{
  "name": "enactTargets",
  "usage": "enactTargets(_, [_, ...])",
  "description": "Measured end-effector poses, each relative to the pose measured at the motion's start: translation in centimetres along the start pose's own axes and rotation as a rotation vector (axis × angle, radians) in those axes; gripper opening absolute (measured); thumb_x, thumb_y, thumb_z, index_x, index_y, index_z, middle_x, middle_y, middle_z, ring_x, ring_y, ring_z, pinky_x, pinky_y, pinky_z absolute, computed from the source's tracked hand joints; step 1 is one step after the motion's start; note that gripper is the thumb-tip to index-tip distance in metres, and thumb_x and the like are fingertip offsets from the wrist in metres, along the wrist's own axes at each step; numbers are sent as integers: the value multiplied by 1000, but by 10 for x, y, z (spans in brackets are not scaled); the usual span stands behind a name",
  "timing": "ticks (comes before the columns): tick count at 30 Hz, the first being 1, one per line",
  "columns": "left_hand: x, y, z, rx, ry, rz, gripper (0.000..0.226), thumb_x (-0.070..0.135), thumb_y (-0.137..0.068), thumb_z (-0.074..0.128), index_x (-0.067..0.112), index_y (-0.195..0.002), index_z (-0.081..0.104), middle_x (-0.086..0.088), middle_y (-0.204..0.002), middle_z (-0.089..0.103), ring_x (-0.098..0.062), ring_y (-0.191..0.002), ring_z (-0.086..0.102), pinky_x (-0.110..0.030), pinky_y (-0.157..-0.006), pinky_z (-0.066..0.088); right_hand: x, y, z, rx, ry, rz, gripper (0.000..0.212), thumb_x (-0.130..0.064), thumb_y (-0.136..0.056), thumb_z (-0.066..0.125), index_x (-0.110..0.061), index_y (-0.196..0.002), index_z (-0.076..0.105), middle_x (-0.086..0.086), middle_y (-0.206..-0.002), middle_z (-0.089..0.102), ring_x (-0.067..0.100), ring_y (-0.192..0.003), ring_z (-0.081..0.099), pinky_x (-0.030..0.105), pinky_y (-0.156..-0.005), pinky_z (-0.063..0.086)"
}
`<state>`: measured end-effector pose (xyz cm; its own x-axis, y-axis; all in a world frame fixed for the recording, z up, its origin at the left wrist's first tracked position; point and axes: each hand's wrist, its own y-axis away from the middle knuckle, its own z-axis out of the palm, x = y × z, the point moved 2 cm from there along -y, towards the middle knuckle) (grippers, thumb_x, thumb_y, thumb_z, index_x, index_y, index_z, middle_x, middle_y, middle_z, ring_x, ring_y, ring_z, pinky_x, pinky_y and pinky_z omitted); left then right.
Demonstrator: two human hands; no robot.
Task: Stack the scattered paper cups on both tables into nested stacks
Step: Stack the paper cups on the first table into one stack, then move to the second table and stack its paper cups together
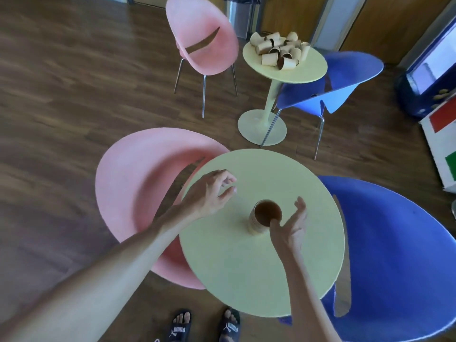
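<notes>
One nested stack of brown paper cups (259, 219) stands upright near the middle of the near round yellow table (234, 275). My right hand (291, 225) is just right of it, fingers spread, thumb touching the stack's rim. My left hand (209, 191) hovers over the table's left part with loosely curled fingers and holds nothing. On the far yellow table (303, 70), several loose brown cups (278, 49) lie scattered on their sides.
A pink chair (138, 193) sits left of the near table and a blue chair (394, 255) right of it. By the far table are another pink chair (202, 43) and blue chair (333, 80). Wooden floor around; my sandalled feet (204, 327) are below.
</notes>
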<state>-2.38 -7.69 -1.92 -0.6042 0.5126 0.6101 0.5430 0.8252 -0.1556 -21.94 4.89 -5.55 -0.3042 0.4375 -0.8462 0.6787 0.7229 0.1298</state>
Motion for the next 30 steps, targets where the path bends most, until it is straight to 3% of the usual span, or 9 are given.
enactTargets(2, [1,3,-20,36,33,-56,20,34,-96,66,18,-108,67,10,-106,72,-4,-94,68,-34,-88,56,-37,1,-1,49,-36,-131,60,-2,-78,57,-5,-138,49,15,-133,57,34,-125,53,29,-99,39])
enactTargets(6, [5,24,-62,158,182,-191,18,27,-96,67,12,-106,70,6,-100,74,-8,-88,71,-36,-83,58,-109,6,27,-206,-81,-402,34,-8,-83,54,-6,-115,64,9,-100,75,23,-95,71,41,-83,59])
enactTargets(9, [4,52,-97,234,184,-244,31,35,-94,69,9,-110,72,1,-105,76,-13,-94,72,-33,-88,57,-152,22,56,-359,-32,-519,23,-4,-89,60,-6,-110,69,8,-97,77,19,-87,72,13,-75,52])
enactTargets(11, [-3,77,-120,280,183,-275,47,52,-86,62,14,-111,71,5,-104,76,-11,-96,73,-30,-87,57,-175,42,78,-469,-21,-555,21,-4,-88,64,-5,-108,71,6,-94,76,13,-80,70,6,-69,47])
enactTargets(15, [-42,132,-159,352,156,-383,29,35,-86,59,23,-111,68,10,-100,76,-10,-93,73,-38,-86,58,-206,88,132,-651,-39,-557,18,-16,-84,62,-19,-100,71,0,-89,78,15,-83,75,34,-82,59])
enactTargets(17, [-63,159,-183,408,156,-417,26,37,-88,60,26,-110,67,11,-99,74,-5,-92,72,-38,-87,58,-221,113,163,-701,-49,-562,16,-15,-85,64,-24,-97,71,-5,-84,78,12,-81,76,40,-84,61])
enactTargets(20, [-98,197,-222,460,118,-472,19,34,-93,65,25,-110,67,10,-98,75,-1,-82,68,-36,-87,57,-246,151,211,-755,-97,-547,17,-7,-88,65,-18,-98,72,-5,-80,78,10,-76,77,45,-84,61])
enactTargets(24, [-145,236,-273,513,15,-454,11,30,-96,65,25,-105,67,9,-97,76,-8,-90,72,-37,-82,57,-276,194,272,-817,-166,-530,19,-10,-88,65,-28,-88,71,0,-79,79,22,-79,77,52,-81,61])
enactTargets(30, [-212,248,-339,536,-9,-519,25,47,-90,58,31,-107,67,11,-96,75,-9,-90,72,-37,-83,58,-316,219,350,-847,-255,-459,13,-11,-92,65,-21,-95,73,5,-82,80,22,-76,76,51,-78,60])
